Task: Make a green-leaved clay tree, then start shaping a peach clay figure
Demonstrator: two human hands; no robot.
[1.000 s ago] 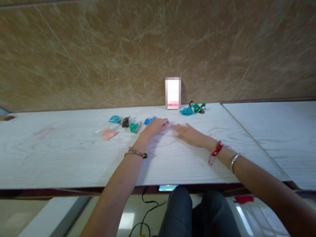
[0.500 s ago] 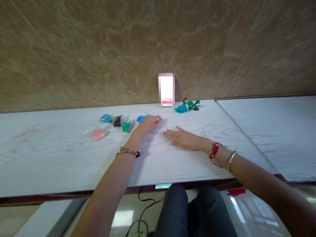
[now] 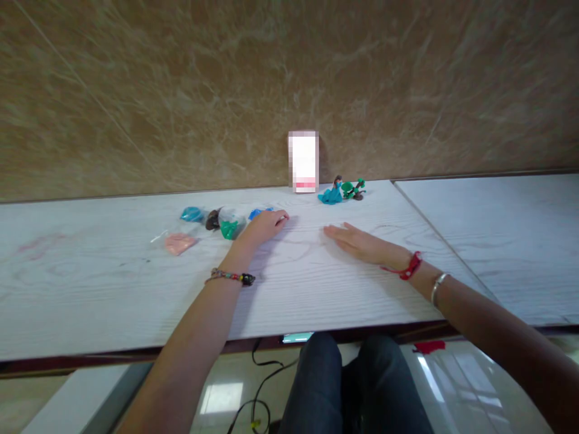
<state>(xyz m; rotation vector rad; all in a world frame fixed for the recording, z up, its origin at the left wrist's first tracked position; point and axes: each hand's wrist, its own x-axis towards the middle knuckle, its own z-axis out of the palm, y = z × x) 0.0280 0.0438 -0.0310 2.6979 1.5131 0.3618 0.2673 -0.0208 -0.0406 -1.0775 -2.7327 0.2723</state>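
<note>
My left hand [image 3: 268, 225] rests over the white table with its fingers curled in. Whatever they may hold is hidden from me. Partly behind that hand is a blue packet [image 3: 256, 213]. Farther left lie a bag with a green lump [image 3: 229, 229], a dark brown lump [image 3: 212, 220], a teal packet [image 3: 192, 214] and a clear bag of salmon-pink material [image 3: 180, 243], perhaps modelling clay. My right hand [image 3: 357, 242] is open, fingers stretched out low over the tabletop. Beyond it stand a small figure in a teal dress [image 3: 332, 194] and a little green-leaved tree [image 3: 354, 190].
A phone-like upright rectangle [image 3: 304, 161] with a blurred bright face leans against the brown marbled wall [image 3: 181, 90]. A seam [image 3: 425, 220] crosses the white tabletop [image 3: 289, 301] on the right. Below the front edge are my knees and black cables [image 3: 260, 386].
My right hand has slid to the right and slightly away from me, farther from the left. The left hand has shifted a little left, its fingers still curled.
</note>
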